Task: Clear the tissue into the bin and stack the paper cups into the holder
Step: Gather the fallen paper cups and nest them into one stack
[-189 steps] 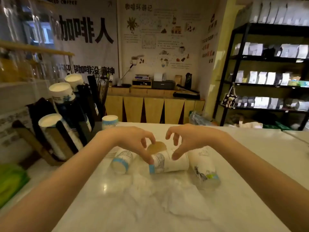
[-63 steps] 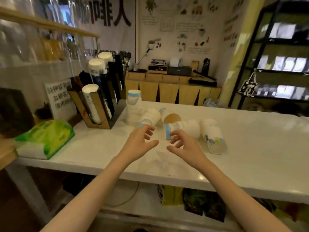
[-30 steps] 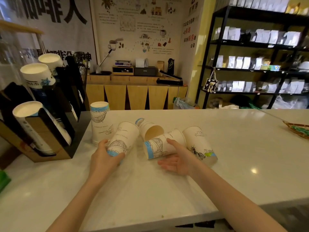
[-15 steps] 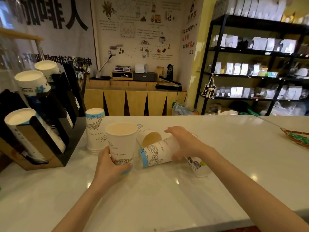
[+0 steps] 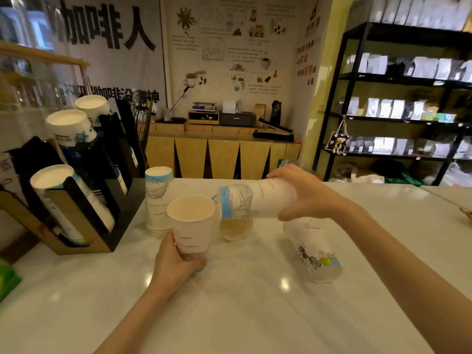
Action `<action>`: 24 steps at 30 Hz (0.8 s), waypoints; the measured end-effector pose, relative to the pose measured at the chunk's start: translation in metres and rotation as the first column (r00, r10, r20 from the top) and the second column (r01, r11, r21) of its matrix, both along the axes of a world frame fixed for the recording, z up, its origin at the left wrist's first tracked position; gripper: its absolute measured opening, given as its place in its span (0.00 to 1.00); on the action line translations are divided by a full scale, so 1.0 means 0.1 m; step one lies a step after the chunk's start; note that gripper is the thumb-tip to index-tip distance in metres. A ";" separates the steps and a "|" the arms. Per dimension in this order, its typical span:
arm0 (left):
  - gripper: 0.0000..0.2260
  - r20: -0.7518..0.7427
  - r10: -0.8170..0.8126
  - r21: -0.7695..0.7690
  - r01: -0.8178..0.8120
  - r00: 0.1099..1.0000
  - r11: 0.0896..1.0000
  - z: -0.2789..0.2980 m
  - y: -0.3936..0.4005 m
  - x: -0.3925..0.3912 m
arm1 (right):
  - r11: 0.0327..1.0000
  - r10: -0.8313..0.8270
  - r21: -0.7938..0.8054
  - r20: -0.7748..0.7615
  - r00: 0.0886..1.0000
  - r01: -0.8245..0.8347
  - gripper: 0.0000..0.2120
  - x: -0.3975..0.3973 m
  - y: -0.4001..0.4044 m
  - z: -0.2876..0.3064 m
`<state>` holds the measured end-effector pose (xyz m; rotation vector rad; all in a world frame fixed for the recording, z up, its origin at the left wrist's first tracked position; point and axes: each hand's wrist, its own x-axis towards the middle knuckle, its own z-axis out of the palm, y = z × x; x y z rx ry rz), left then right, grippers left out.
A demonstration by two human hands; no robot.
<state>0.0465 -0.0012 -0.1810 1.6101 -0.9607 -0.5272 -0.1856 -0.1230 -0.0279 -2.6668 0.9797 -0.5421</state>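
Note:
My left hand [image 5: 176,261] grips a white paper cup [image 5: 191,223] upright, mouth up, just above the white counter [image 5: 229,315]. My right hand [image 5: 304,192] holds a second paper cup [image 5: 252,200] sideways in the air, its blue-banded end pointing left, close to the first cup's rim. Two more cups lie on their sides: one [image 5: 235,228] under the raised cup with its opening toward me, one [image 5: 314,249] to the right. An upside-down stack of cups [image 5: 157,200] stands beside the black cup holder [image 5: 84,195], which has stacks in its slots. No tissue is in view.
A green tissue pack [image 5: 6,279] peeks in at the left edge. A tray corner [image 5: 466,213] sits at the counter's right edge. Behind the counter are a wooden sideboard [image 5: 219,154] and black shelves [image 5: 398,98] of bags.
The tissue seen at first is gone from the counter. My left hand stood its cup upright and raised it; my right hand lifted the lying cup off the counter toward it.

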 end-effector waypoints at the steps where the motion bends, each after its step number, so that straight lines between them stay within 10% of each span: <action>1: 0.35 0.008 0.002 -0.004 -0.002 1.000 1.000 0.00 0.00 -0.01 | 0.999 0.006 -0.042 0.039 0.999 -0.004 0.37 0.03 0.03 0.14; 10: 0.32 -0.003 -0.006 -0.002 0.006 1.000 1.000 0.03 0.04 -0.02 | 0.730 0.147 -0.611 -0.295 0.944 -0.305 0.35 0.84 0.40 0.48; 15: 0.38 -0.009 -0.050 0.035 0.051 0.999 0.998 0.08 0.11 0.04 | 0.573 0.190 -0.653 -0.481 0.856 -0.494 0.36 1.12 0.58 0.14; 24: 0.38 0.041 -0.012 0.084 0.009 0.999 0.996 0.10 0.18 0.08 | 0.895 0.360 -0.095 -0.423 0.832 -0.435 0.47 1.12 0.68 -0.27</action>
